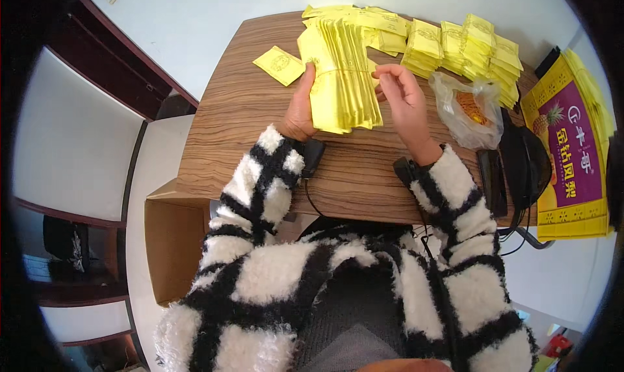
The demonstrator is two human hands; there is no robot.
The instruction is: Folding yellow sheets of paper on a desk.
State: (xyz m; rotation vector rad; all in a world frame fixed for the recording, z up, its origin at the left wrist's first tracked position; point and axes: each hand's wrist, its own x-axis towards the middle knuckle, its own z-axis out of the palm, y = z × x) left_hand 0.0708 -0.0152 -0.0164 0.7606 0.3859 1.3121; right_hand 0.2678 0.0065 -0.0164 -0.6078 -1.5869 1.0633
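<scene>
My left hand point(300, 109) grips a thick bundle of flat yellow paper packets point(341, 79) by its left edge, holding it over the wooden table point(240, 118). Thin bands cross the bundle's middle. My right hand point(403, 96) is at the bundle's right edge, fingers bent and pinching at a band there. Both forearms wear fluffy black-and-white checked sleeves. A single loose yellow packet point(279, 65) lies flat to the left of the bundle.
More stacks of yellow packets point(471, 47) line the table's far edge. A clear plastic bag point(469, 109) with something orange lies right of my right hand. A dark device point(520, 164) and a yellow-and-purple box point(572, 144) sit at the right. An open cardboard box point(172, 242) stands below left.
</scene>
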